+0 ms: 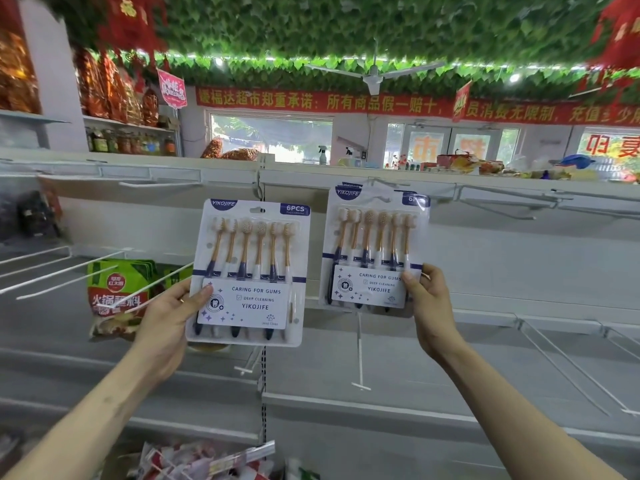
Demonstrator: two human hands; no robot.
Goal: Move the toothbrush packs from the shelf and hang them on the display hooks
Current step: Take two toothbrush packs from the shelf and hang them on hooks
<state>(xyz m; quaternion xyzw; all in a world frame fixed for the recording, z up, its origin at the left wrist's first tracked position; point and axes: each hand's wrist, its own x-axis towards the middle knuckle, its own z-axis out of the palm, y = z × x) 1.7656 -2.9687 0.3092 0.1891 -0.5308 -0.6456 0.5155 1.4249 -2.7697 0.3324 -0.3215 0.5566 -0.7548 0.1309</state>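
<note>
Both forearms reach up from the bottom edge of my feed, and each hand holds one pack. My left hand [166, 317], with a thin ring [181, 300] on one finger, pinches the white blister pack of six toothbrushes with orange handles [249, 271] at its lower left edge; the thumb lies on the printed front and the fingers are behind. That pack is upright and free in the air in front of the white shelving back panel [519, 265], with the hang hole at its top.

My right hand [429, 303] grips a second, matching toothbrush pack [374, 247] at its lower right corner, thumb on the front. This one is higher and farther back. Its top edge reaches a white wire display hook [377, 183] on the upper rail, but I cannot tell whether the hole is on the hook.

Long white wire hooks [69, 275] stick out bare on the left, and a green and red seasoning pouch [117, 292] hangs just behind my left wrist. Red and white packets [194, 462] lie low down between my arms. A red banner with yellow characters [311, 103] runs along the far wall under green leaf decoration.
</note>
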